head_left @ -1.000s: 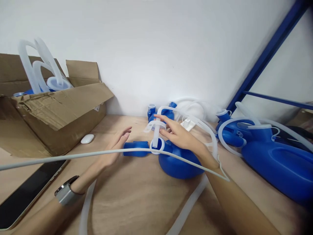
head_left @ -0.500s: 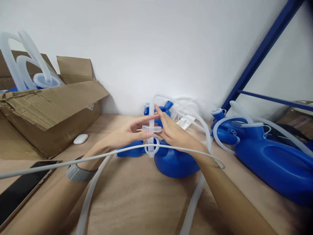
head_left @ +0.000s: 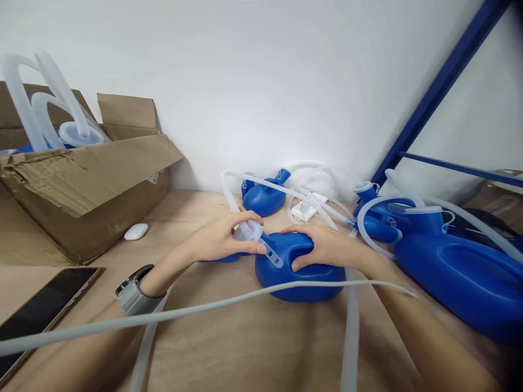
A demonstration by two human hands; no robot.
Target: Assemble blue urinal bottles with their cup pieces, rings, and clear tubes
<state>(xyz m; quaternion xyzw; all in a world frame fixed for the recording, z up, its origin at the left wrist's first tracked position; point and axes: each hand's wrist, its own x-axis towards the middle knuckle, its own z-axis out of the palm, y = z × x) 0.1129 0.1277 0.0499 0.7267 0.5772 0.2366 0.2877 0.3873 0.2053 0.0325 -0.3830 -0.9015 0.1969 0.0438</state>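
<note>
My left hand (head_left: 218, 237) is closed around a translucent plastic cap (head_left: 248, 231) with a perforated strap. A clear hose (head_left: 229, 191) rises from this cap and arches back to the right. The cap sits tilted beside the neck of a blue plastic bottle (head_left: 304, 287); whether it touches the rim cannot be made out. My right hand (head_left: 329, 247) grips that bottle by its handle, fingers over the top and thumb in front. Behind my left hand another blue piece (head_left: 229, 258) is partly hidden.
At left stands an open cardboard box (head_left: 93, 190) with hoses inside. A white case (head_left: 136, 232) and a phone (head_left: 44, 310) lie nearby. More blue bottles (head_left: 457, 261) are at right, and a smaller one (head_left: 265, 198) behind. A pale cable (head_left: 196, 311) crosses the foreground.
My left hand has lowered and tilted the cap with its hose towards the bottle. My right hand has left the hose and taken hold of the bottle's handle.
</note>
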